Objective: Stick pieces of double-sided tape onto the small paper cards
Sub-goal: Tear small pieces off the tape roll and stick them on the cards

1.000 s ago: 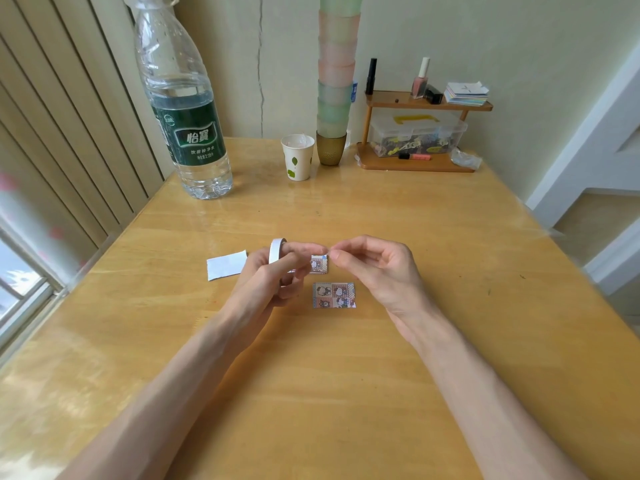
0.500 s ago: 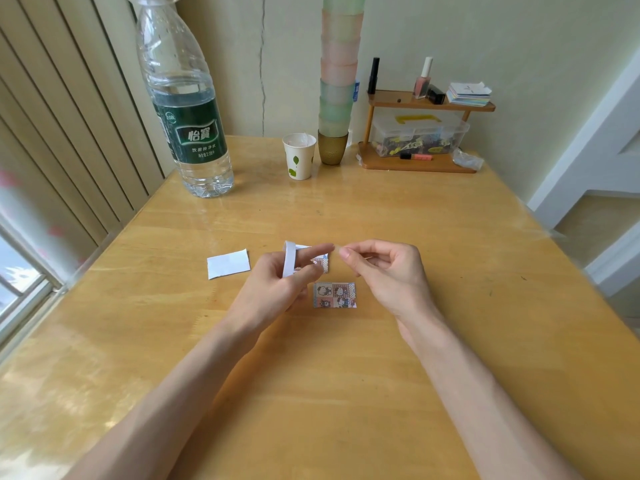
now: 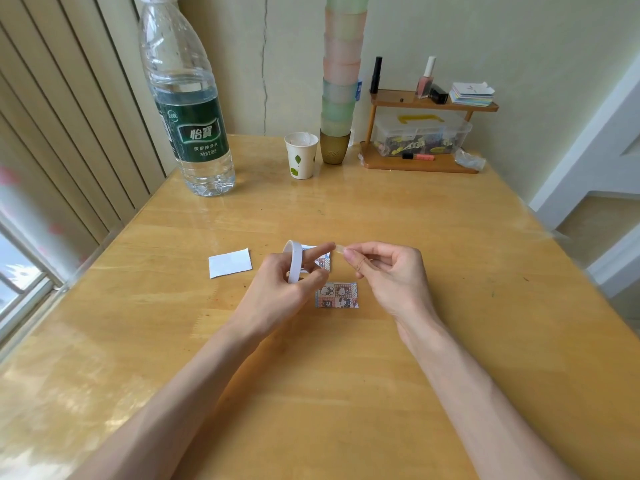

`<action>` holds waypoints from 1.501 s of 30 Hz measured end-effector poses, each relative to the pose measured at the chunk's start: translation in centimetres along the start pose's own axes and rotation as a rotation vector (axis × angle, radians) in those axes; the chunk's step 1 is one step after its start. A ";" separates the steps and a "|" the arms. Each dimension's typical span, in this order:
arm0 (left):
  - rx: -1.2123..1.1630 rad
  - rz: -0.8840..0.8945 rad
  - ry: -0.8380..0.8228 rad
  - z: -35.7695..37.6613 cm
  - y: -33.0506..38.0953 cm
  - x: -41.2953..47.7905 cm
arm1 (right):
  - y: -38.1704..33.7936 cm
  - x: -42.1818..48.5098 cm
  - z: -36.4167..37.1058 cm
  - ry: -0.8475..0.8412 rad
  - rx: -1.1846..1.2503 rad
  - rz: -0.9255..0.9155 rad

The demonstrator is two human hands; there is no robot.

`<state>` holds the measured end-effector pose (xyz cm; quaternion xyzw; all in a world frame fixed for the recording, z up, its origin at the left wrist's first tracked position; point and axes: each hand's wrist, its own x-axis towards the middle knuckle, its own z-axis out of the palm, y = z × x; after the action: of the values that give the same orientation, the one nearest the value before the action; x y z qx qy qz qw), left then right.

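Observation:
My left hand (image 3: 281,289) holds a white roll of double-sided tape (image 3: 295,260) upright, with fingers through and around the ring. My right hand (image 3: 388,271) pinches a short clear end of tape (image 3: 339,249) between thumb and forefinger, just right of my left fingertip. A small patterned card (image 3: 322,263) shows behind my left fingers; I cannot tell whether they touch it. A larger patterned card with cartoon animals (image 3: 336,295) lies flat on the wooden table (image 3: 450,258) between my hands. A blank white paper piece (image 3: 230,262) lies to the left.
A big water bottle (image 3: 189,109) stands at the back left. A paper cup (image 3: 301,155) and a tall stack of plastic cups (image 3: 339,98) stand at the back middle. A small wooden shelf (image 3: 422,133) with a clear box and bottles sits back right.
The tape roll has tilted up and turned in my left hand. My right hand has moved slightly right, drawing a short piece of tape away from the roll.

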<state>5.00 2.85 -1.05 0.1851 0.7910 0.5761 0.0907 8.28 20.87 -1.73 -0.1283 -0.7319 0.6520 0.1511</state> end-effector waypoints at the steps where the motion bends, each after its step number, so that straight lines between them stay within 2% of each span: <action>1: -0.008 -0.004 0.002 0.0 0.0 0.0 | 0.0 0.0 0.0 0.002 0.001 0.002; 9: -0.048 -0.041 0.034 0.0 -0.2 0.1 | 0.2 0.0 -0.2 -0.053 -0.063 0.041; 24: 0.165 -0.020 0.035 0.0 -0.2 0.1 | -0.1 0.0 -0.3 -0.047 -0.035 0.086; 27: 0.191 -0.013 0.078 -0.4 -0.5 0.4 | -0.2 0.1 -0.6 -0.094 -0.092 0.127; 32: 0.375 0.082 0.176 -1.0 -1.7 1.0 | -0.6 0.3 -1.6 -0.245 -0.142 0.283; 38: 0.483 0.145 0.108 -1.8 -2.4 1.2 | -0.9 0.0 -1.9 -0.321 -0.237 0.379; 45: 0.582 0.195 0.078 -1.7 -3.1 1.3 | -0.5 0.0 -1.6 -0.314 -0.306 0.386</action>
<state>2.64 1.08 -3.35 0.2559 0.9041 0.3382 -0.0523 8.89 22.26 -1.04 -0.1839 -0.7981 0.5628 -0.1119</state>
